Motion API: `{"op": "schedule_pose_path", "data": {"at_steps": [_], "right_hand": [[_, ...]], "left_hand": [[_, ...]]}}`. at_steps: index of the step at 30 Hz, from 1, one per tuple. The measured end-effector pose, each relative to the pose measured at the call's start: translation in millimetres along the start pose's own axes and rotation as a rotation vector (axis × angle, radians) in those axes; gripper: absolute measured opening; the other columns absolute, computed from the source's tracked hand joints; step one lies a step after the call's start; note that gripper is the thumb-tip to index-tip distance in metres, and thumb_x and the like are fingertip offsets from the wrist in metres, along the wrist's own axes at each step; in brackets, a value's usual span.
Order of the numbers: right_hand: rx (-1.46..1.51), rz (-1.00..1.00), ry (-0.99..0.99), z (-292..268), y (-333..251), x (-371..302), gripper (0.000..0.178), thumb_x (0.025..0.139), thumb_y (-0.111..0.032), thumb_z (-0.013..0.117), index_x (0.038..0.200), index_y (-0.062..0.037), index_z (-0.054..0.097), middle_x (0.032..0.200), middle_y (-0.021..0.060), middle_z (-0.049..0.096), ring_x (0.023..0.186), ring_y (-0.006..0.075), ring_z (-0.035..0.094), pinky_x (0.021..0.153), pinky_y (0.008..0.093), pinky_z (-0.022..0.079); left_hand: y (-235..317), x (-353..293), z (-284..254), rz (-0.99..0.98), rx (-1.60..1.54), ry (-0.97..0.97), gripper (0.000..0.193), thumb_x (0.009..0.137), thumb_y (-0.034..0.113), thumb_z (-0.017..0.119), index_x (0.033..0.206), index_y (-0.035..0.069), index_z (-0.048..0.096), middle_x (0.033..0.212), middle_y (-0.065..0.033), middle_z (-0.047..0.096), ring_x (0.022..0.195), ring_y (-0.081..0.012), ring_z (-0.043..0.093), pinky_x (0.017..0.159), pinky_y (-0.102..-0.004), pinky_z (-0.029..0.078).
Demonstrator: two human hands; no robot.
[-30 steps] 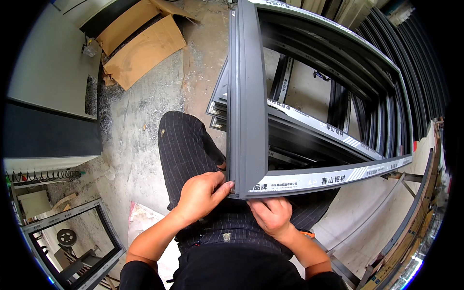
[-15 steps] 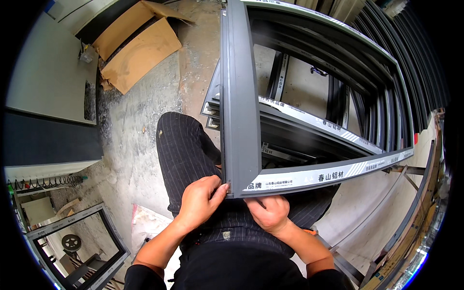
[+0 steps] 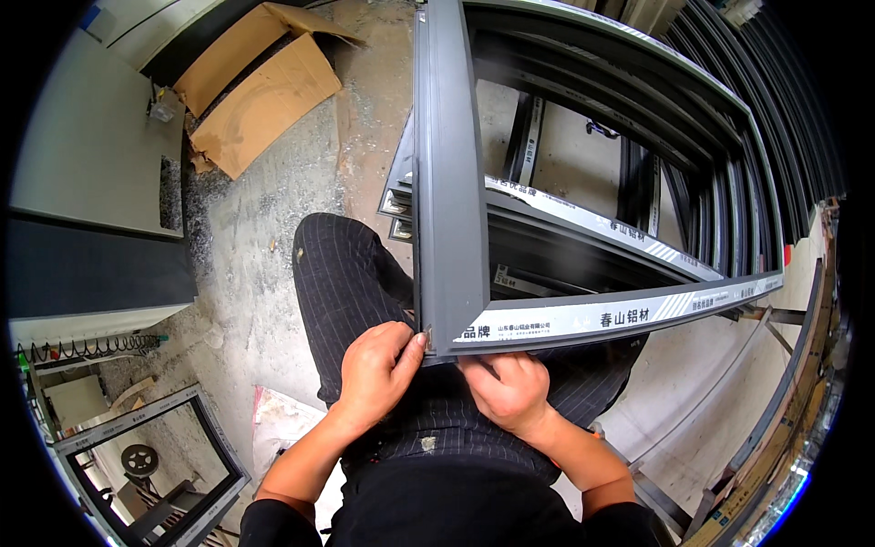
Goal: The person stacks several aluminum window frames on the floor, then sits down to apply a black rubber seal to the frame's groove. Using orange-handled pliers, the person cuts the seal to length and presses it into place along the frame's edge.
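Observation:
A dark grey metal window frame point(image 3: 447, 201) with printed white tape along its bars lies in front of me, its near left corner over my lap. My left hand point(image 3: 378, 372) is closed on that corner, the thumb pressed to the outer side edge. Just right of the corner, my right hand point(image 3: 507, 390) grips the near bar from below, fingers curled and partly hidden under it. Through the opening, a slanted bar point(image 3: 602, 225) of another taped frame shows, with several similar frames stacked beneath and behind.
An open cardboard box point(image 3: 264, 109) lies on the dusty floor at the far left, near a grey cabinet point(image 3: 87, 137). Another frame point(image 3: 219, 438) leans at the lower left. Dark profiles point(image 3: 775, 109) stand at the far right, and long strips point(image 3: 793, 392) line the right side.
The near edge of the window frame has risen slightly and moved a little away from me. Both hands have stayed on it, shifting slightly with it.

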State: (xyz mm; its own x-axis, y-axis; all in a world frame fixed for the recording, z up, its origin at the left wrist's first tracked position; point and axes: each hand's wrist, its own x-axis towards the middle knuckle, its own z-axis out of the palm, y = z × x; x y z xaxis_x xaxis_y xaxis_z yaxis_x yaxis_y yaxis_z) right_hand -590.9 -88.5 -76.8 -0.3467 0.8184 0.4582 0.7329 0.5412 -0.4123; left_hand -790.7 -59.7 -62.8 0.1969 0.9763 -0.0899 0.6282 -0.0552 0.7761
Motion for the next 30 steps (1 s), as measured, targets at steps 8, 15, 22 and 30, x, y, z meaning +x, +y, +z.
{"op": "schedule_pose_path", "data": {"at_steps": [8, 15, 22, 30], "right_hand": [[-0.017, 0.007, -0.017, 2, -1, 6, 0.019, 0.072, -0.009, 0.067, 0.09, -0.0085, 0.073, 0.09, 0.0027, 0.063, 0.076, 0.0203, 0.061, 0.065, 0.0302, 0.05], [-0.022, 0.015, -0.041, 1, 1, 16, 0.019, 0.071, -0.009, 0.068, 0.09, -0.008, 0.072, 0.089, 0.0032, 0.063, 0.074, 0.0204, 0.061, 0.064, 0.0306, 0.049], [-0.006, -0.018, -0.002, 4, 4, 17, 0.025, 0.064, -0.004, 0.072, 0.089, -0.006, 0.072, 0.087, 0.0039, 0.062, 0.072, 0.0219, 0.062, 0.061, 0.0302, 0.049], [-0.017, -0.022, 0.006, 5, 7, 14, 0.019, 0.071, -0.01, 0.076, 0.09, -0.0087, 0.073, 0.089, 0.0022, 0.063, 0.073, 0.0206, 0.061, 0.066, 0.0292, 0.049]], "left_hand": [[1, 10, -1, 0.065, 0.034, 0.053, 0.023, 0.089, 0.012, 0.062, 0.07, 0.001, 0.052, 0.065, -0.0138, 0.05, 0.065, -0.033, 0.054, 0.063, -0.042, 0.044], [-3, 22, 4, 0.131, 0.07, 0.156, 0.022, 0.088, 0.008, 0.062, 0.071, 0.001, 0.051, 0.065, -0.0125, 0.046, 0.063, -0.0309, 0.05, 0.059, -0.0409, 0.039], [-5, 33, -3, 0.088, 0.084, 0.083, 0.02, 0.086, 0.011, 0.064, 0.072, 0.001, 0.054, 0.065, -0.0127, 0.048, 0.062, -0.0313, 0.051, 0.057, -0.0405, 0.04], [1, 25, -7, 0.038, 0.1, 0.001, 0.02, 0.087, 0.014, 0.063, 0.074, 0.002, 0.056, 0.068, -0.0134, 0.053, 0.067, -0.0335, 0.055, 0.061, -0.0423, 0.044]]}}
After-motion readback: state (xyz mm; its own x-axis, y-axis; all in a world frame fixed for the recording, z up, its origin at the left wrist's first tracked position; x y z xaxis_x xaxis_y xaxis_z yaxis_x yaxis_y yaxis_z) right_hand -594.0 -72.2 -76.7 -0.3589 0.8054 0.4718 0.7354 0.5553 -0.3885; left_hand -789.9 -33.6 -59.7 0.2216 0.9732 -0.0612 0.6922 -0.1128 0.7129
